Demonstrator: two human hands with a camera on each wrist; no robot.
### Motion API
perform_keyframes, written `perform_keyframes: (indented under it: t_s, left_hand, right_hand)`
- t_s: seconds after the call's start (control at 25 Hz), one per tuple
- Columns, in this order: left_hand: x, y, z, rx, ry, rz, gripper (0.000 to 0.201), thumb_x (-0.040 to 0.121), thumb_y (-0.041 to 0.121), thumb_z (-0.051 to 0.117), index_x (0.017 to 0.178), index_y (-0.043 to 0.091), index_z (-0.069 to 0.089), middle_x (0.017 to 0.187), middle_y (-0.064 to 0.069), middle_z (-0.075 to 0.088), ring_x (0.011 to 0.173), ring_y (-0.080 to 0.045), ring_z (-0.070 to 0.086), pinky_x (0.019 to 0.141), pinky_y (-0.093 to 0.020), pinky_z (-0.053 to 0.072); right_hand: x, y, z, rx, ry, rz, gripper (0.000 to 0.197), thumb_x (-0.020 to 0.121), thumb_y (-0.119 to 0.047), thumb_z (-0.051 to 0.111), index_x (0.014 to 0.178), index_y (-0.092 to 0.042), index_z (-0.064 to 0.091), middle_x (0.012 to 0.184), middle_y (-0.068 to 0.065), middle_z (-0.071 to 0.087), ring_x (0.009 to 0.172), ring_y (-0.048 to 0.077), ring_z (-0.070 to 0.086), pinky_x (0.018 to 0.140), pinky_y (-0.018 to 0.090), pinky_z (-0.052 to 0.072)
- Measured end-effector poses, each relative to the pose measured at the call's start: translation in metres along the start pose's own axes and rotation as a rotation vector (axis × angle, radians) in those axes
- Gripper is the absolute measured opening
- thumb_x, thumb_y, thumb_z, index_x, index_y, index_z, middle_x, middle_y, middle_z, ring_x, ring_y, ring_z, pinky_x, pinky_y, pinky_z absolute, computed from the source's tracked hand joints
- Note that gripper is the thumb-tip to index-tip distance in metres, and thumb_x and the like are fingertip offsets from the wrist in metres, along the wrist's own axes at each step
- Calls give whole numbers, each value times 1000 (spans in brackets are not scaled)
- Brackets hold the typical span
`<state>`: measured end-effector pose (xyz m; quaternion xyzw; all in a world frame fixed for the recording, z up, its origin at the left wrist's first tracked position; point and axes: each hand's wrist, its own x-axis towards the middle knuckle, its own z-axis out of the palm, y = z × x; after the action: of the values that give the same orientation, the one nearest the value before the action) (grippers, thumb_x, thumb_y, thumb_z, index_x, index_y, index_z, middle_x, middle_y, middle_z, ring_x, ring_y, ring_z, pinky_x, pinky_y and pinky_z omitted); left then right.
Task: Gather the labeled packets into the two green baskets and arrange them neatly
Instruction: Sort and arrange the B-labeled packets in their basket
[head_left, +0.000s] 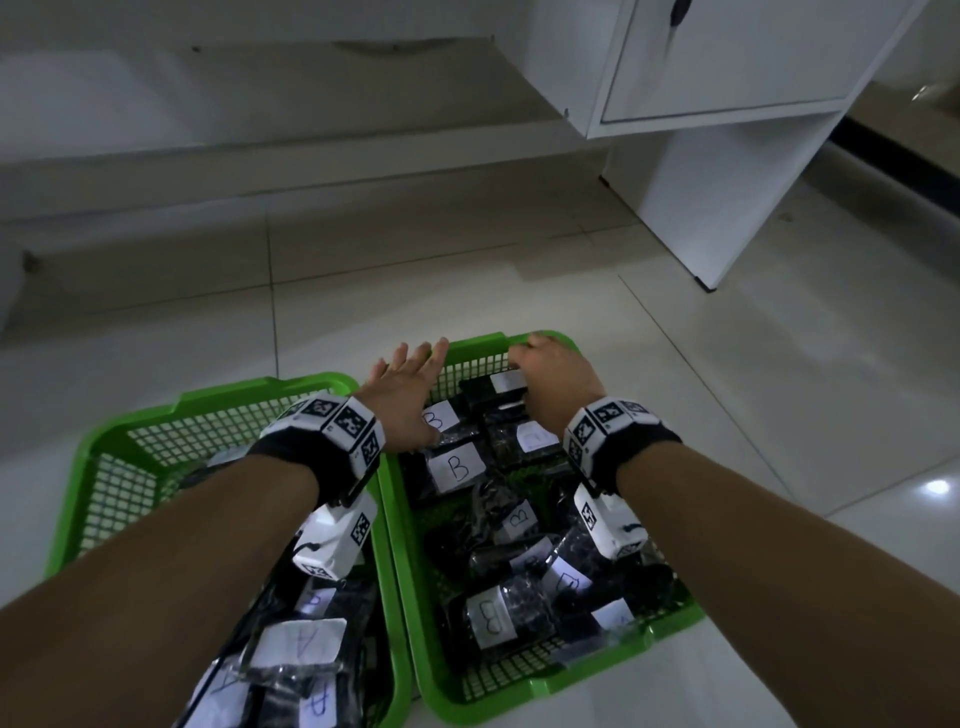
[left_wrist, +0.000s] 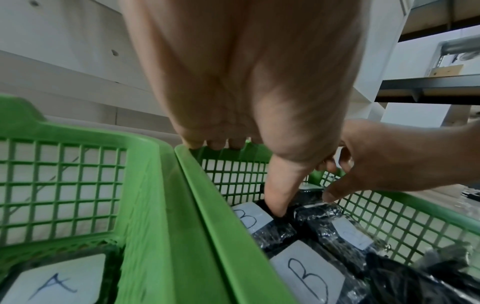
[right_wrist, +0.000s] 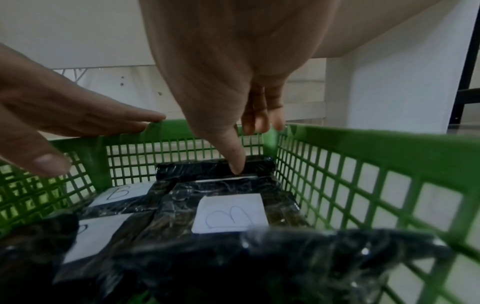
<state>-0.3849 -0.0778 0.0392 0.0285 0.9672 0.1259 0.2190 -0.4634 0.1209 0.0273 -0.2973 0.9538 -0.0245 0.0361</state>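
Note:
Two green baskets stand side by side on the floor. The left basket (head_left: 72, 493) holds black packets labelled A (head_left: 298, 644). The right basket (head_left: 545, 686) holds several black packets labelled B (head_left: 457, 467). My left hand (head_left: 410, 384) lies flat with straight fingers over the right basket's far left corner. Its thumb (left_wrist: 278, 197) points down between the B packets. My right hand (head_left: 556, 379) is at the far rim with its fingers bent down toward the rim. Its thumb (right_wrist: 237, 162) touches the farthest packet (right_wrist: 207, 167), which lies against the far wall.
A white cabinet (head_left: 727, 156) stands on the floor at the back right, its side panel close to the right basket. A low white ledge (head_left: 260, 156) runs along the back. Pale tiled floor (head_left: 467, 270) surrounds the baskets.

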Motion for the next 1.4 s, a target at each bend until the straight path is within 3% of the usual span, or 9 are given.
perform_keyframes:
  t_s: [0.32, 0.52, 0.64, 0.72, 0.88, 1.0, 1.16, 1.24, 1.4]
  left_hand:
    - [1, -7, -1, -77, 11, 31, 112, 89, 32, 70, 154, 27, -21, 165, -3, -14, 151, -25, -13, 124, -45, -1]
    - [-4, -3, -1, -69, 14, 15, 106, 92, 34, 65, 155, 25, -18, 165, -5, -16, 151, -26, -15, 124, -44, -2]
    - [-14, 18, 3, -48, 261, 98, 76, 93, 28, 60, 156, 16, 19, 164, -9, 16, 151, -29, 16, 122, -41, 20]
    - [-21, 39, 8, -103, 351, 201, 40, 90, 24, 60, 129, 17, 55, 135, -7, 55, 124, -29, 54, 103, -38, 46]
    - [-24, 67, 36, -50, 41, 260, 37, 85, 31, 68, 120, 23, 60, 118, -3, 64, 107, -24, 62, 85, -31, 50]
    - [-23, 67, 46, -103, 62, 257, 34, 83, 31, 69, 115, 27, 61, 114, -4, 65, 103, -25, 63, 85, -34, 54]
    - [-20, 53, 42, -80, 17, 193, 32, 85, 38, 70, 112, 23, 64, 116, 0, 60, 108, -20, 58, 86, -29, 47]
    - [-21, 53, 33, -208, 62, 181, 25, 87, 38, 67, 108, 24, 64, 109, 3, 64, 104, -19, 62, 86, -31, 50]
    - [-24, 65, 5, -1129, -15, 33, 31, 101, 24, 46, 119, 4, 61, 104, -18, 72, 90, -34, 72, 84, -45, 59]
  right_hand:
    - [-3, 1, -6, 35, -39, 83, 18, 85, 0, 65, 101, -8, 66, 108, 11, 66, 101, 31, 64, 81, 36, 51]
    - [-23, -3, -17, 260, -132, 59, 17, 77, -8, 75, 90, -19, 74, 89, -3, 67, 89, 22, 67, 77, 27, 52]
    - [-46, 3, -26, 309, -189, 26, 25, 77, -5, 75, 100, -16, 77, 95, 0, 70, 90, 20, 67, 77, 23, 46]
    - [-63, 12, -27, 247, -263, 30, 37, 76, -1, 73, 111, -13, 74, 102, 1, 70, 96, 18, 66, 79, 22, 44]
    - [-87, 18, -9, 146, -356, 47, 41, 79, 0, 66, 114, -19, 73, 116, 4, 70, 107, 25, 65, 89, 30, 52]
    - [-89, 27, -8, 284, -180, 52, 27, 85, -3, 67, 103, -20, 76, 99, -6, 70, 93, 17, 66, 80, 28, 48]
    - [-88, 36, -26, 488, -24, 175, 4, 94, -12, 68, 95, -9, 71, 89, 3, 69, 77, 21, 67, 66, 30, 50]
    - [-93, 33, -38, 636, -53, 223, 4, 96, -12, 67, 98, -13, 71, 92, 3, 72, 74, 21, 72, 59, 33, 59]
    - [-95, 16, -79, 693, -92, 113, 22, 79, -9, 84, 94, -24, 82, 101, -9, 77, 96, 6, 71, 97, 38, 57]
